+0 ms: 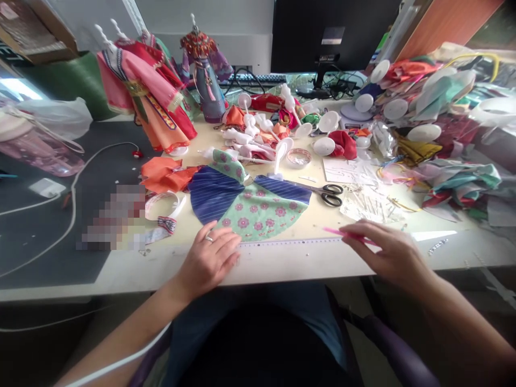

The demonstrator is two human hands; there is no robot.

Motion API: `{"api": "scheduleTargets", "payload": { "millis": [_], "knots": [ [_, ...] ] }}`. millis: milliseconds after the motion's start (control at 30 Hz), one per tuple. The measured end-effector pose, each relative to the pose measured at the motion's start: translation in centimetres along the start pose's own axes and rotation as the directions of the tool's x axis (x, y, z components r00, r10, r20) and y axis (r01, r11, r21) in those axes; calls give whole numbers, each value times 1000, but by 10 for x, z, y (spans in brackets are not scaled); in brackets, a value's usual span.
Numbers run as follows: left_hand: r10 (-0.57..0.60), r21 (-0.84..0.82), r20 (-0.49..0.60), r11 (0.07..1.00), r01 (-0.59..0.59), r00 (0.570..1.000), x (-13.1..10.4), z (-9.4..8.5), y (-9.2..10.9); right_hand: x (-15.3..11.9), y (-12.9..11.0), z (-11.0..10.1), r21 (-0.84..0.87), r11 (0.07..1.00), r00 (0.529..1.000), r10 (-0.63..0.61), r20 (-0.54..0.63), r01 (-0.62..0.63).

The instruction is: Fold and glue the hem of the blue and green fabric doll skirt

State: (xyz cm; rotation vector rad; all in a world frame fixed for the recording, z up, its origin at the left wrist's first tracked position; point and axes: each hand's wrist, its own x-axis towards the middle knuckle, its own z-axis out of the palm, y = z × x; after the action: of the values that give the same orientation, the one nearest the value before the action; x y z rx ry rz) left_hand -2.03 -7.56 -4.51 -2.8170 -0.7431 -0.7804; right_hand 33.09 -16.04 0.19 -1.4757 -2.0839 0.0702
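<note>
Black smooth garment [242,344] on me at bottom centre, blue denim [183,328] beside it. Hands well apart: my left hand [212,255] lies at lower centre-left, fingers extended, gripping nothing I can see; my right hand [382,250], lower right, pinches a thin pink stick [332,231], tip pointing left. Fan-shaped cloth [262,215] sits mid-frame, its lower left edge at my left fingers. Woven look, curved hem, slightly rumpled: mint panels with pink-purple flowers, navy panels with fine white stripes. Pale straight ruler [278,243] runs along below the hem. Scissors [332,194], black loop handles, blades over the right navy panel. Crumpled orange cloth [165,174] left of the fan; cardboard-look tape ring [299,157] above it.
</note>
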Motion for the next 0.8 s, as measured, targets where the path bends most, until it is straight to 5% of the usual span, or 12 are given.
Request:
{"api": "scheduleTargets", "payload": {
  "millis": [267, 800],
  "knots": [
    [-43, 33, -44, 998, 45, 998, -3, 2, -1, -47, -9, 12, -19, 999, 998, 50, 43, -50],
    [-46, 0, -69, 999, 46, 997, -3, 2, -2, -50, -9, 26, 5, 995, 989, 99, 109, -100]
  ]
}}
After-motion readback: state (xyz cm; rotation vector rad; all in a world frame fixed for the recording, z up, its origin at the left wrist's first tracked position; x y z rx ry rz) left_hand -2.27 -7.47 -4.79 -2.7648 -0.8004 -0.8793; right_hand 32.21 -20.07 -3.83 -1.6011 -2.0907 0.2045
